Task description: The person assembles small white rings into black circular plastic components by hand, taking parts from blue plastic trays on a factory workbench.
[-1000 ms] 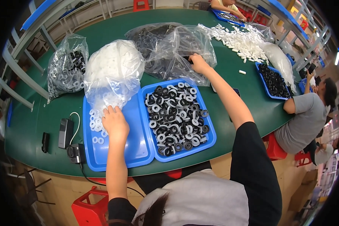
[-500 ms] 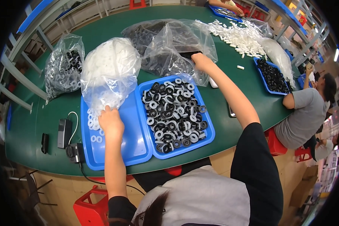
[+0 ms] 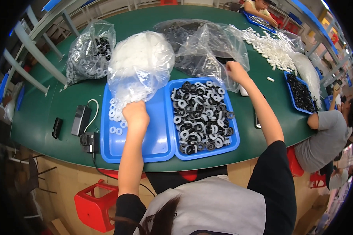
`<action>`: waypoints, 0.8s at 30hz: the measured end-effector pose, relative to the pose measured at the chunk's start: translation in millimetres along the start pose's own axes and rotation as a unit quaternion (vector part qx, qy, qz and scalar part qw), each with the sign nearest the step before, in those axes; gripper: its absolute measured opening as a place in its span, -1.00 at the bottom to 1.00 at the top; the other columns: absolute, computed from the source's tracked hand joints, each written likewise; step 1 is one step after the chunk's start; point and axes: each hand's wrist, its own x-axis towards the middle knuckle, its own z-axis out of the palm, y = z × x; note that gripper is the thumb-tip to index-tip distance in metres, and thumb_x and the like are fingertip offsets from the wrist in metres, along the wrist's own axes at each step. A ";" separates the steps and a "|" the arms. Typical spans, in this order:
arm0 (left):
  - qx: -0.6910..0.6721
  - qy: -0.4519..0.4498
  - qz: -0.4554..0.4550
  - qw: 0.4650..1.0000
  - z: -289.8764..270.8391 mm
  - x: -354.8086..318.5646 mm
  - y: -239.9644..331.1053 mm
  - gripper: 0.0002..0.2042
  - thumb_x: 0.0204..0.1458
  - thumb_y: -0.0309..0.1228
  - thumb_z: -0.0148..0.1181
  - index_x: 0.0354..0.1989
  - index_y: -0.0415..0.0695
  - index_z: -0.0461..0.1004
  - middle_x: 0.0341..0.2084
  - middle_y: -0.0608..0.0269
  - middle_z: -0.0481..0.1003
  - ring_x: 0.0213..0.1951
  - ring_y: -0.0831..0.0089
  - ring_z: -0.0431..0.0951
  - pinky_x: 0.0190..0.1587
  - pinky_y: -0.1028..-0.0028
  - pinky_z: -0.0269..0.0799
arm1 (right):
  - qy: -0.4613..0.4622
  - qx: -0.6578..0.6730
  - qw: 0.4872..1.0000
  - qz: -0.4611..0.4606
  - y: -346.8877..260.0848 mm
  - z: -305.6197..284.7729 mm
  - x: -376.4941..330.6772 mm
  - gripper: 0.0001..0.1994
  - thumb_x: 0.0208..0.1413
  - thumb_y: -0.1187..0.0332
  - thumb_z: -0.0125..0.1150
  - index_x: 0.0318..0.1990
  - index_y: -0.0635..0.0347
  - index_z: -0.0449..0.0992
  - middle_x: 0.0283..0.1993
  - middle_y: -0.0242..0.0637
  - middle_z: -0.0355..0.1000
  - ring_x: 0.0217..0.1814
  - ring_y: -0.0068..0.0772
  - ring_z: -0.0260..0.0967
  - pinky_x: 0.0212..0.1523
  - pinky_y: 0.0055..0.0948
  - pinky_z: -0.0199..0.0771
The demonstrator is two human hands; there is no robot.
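Observation:
My left hand [image 3: 136, 113] is closed over the left blue tray [image 3: 157, 147], at the mouth of a clear bag [image 3: 139, 51] full of white rings. Its fingertips are hidden, so I cannot see what they hold. Loose white rings [image 3: 114, 113] lie along that tray's left side. My right hand [image 3: 237, 72] is reached out and closed on the edge of a clear plastic bag [image 3: 200, 49] with dark pieces in it. Between my arms, the right blue tray [image 3: 235, 143] holds many black rings and pale rings mixed together [image 3: 202, 117].
Farther left stands a clear bag of black and pale rings [image 3: 91, 55]. A dark grey device [image 3: 80, 119], a black box with a cable [image 3: 89, 142] and a small black object [image 3: 57, 128] lie nearby. White cylinders [image 3: 272, 47] are heaped far right, near a tray of black rings [image 3: 300, 92]. Co-workers sit beyond.
The whole view has shifted, so the table, trays and bags appear farther right. Both hands stay at their bags; the left hand now looks more curled, with its fingertips out of sight.

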 end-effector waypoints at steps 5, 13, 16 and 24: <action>0.020 0.127 0.021 0.991 13.5 -12.3 -3.0 -0.79 -0.11 -0.42 0.18 -0.25 0.01 0.58 -0.23 0.22 0.54 -0.11 0.23 0.55 -0.10 0.35 0.45 | 0.089 0.112 0.990 0.011 -8.9 -5.0 -23.2 -0.81 -0.14 0.49 0.32 -0.43 0.33 0.40 -0.47 -0.07 0.45 -0.40 -0.10 0.44 -0.37 -0.28 0.41; -0.096 0.145 0.033 0.984 -2.7 -20.3 0.5 -0.74 -0.16 -0.56 0.15 -0.22 -0.12 0.50 -0.28 0.01 0.49 -0.22 0.11 0.54 -0.22 0.25 0.47 | 0.290 0.274 0.916 0.055 -61.7 -37.7 -57.6 -0.85 0.15 0.49 0.14 -0.14 0.33 0.48 -0.28 -0.31 0.49 -0.22 -0.54 0.46 -0.16 -0.54 0.45; -0.218 0.232 0.093 0.943 -11.2 -25.1 10.0 -0.83 -0.08 -0.63 0.06 -0.28 -0.21 0.45 -0.34 -0.03 0.46 -0.31 0.03 0.51 -0.27 0.15 0.46 | 0.231 0.459 0.857 0.020 -100.2 -52.8 -79.9 -0.83 0.14 0.50 0.16 -0.13 0.35 0.47 -0.21 -0.30 0.49 -0.17 -0.50 0.46 -0.10 -0.56 0.43; -0.741 -0.079 0.289 0.601 -28.3 -33.6 38.4 -0.76 0.12 -0.57 0.07 -0.03 -0.26 0.41 -0.24 0.18 0.44 -0.22 0.42 0.60 -0.11 0.55 0.48 | 0.046 0.708 0.700 0.080 -172.7 -32.7 -118.8 -0.77 0.12 0.58 0.14 -0.06 0.33 0.43 -0.10 -0.31 0.40 -0.08 -0.53 0.38 -0.08 -0.50 0.45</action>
